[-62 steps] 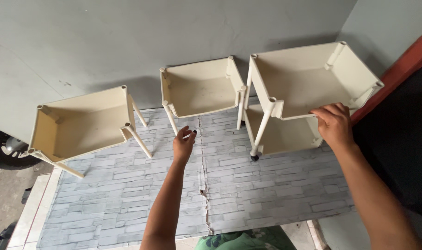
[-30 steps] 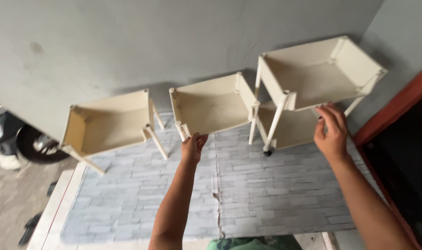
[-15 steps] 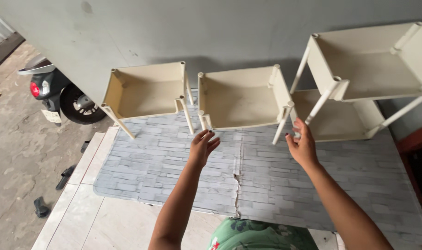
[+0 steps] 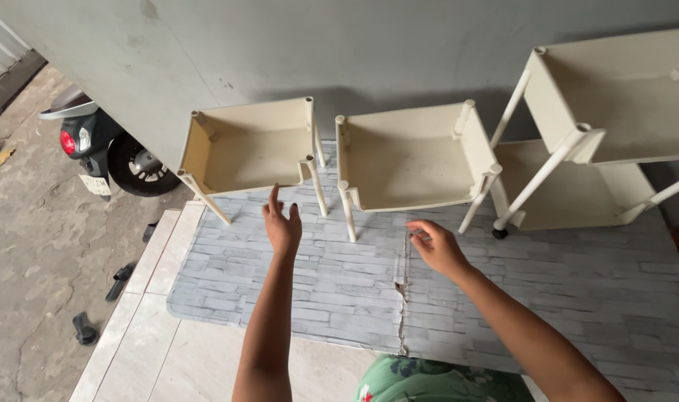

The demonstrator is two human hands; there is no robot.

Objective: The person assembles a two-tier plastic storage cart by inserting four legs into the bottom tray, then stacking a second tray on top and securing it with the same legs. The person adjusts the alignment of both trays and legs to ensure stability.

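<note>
Hands open, empty: my left hand [image 4: 282, 227] nears the left tray [image 4: 246, 152], right hand [image 4: 438, 248] the middle tray [image 4: 410, 160]; light, rigid plastic, I judge; grip rims.

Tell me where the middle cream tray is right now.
In the head view, the middle cream tray stands centre frame against the wall, between the left tray and the stacked rack.

House forecourt: parked scooter [image 4: 101, 149], sandals [image 4: 120, 281], tiled step [image 4: 168, 350].
</note>
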